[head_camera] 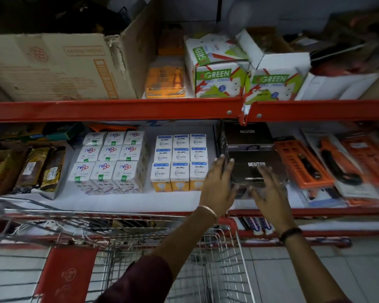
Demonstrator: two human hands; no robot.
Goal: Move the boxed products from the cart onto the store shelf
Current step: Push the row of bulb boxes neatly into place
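— See that? Both hands are on the front black box [255, 169], the one marked NEUTON. The left hand [219, 189] is spread flat against its left face; the right hand [269, 191] is fanned open over the front, fingers loose. I'd call it steadying, not a closed grip.

— Where's it sitting?

— On the middle shelf [179, 202], just right of centre, touching a second black box [245, 136] behind it at twelve o'clock.

— So, push it home?

— I'd think so: slide it straight back, palms level, so it stays square to the one behind.

— Any room?

— Tight. White bulb boxes [181, 162] at nine o'clock, just beside the left fingers; orange blister packs [302, 162] at three o'clock, nearly touching. The red rail [118, 110] above hangs low, so lifting isn't wise. Open shelf lies at six o'clock, toward the cart [219, 248].
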